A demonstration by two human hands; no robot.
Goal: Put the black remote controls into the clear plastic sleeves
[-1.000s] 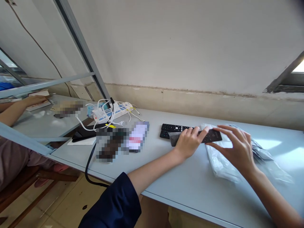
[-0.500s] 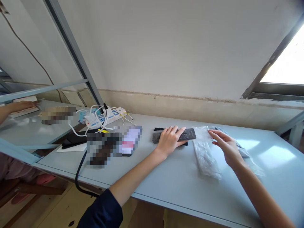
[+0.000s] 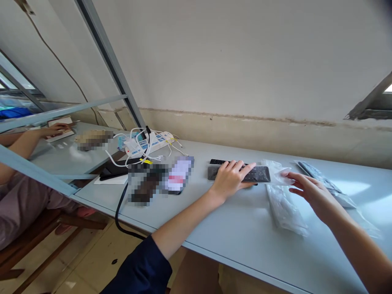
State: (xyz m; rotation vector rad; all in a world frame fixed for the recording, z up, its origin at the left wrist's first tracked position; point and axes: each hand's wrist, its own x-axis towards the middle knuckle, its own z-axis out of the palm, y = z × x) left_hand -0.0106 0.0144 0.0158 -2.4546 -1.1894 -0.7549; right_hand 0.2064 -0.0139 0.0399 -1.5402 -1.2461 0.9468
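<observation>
My left hand (image 3: 231, 177) grips a dark remote control (image 3: 260, 174), which lies lengthwise just above the desk. Behind and under it another black remote (image 3: 217, 162) shows in part. My right hand (image 3: 306, 187) pinches the end of a clear plastic sleeve (image 3: 280, 176) that reaches to the remote's right end; whether the remote is inside the sleeve is hard to tell. A crumpled clear bag (image 3: 286, 210) lies below the sleeve. To the right of it is a dark item in a clear bag (image 3: 324, 181), partly behind my right hand.
Left on the desk (image 3: 239, 241) are a lit phone (image 3: 179, 174), a white power strip (image 3: 156, 143) with tangled cables, and a black case (image 3: 113, 169). A metal frame (image 3: 113, 57) stands behind. Another person's hand (image 3: 56, 130) rests at far left.
The view has turned left, so the desk items appear further right. My right hand still pinches the sleeve, which now looks more bunched near its fingers. My left hand keeps hold of the remote.
</observation>
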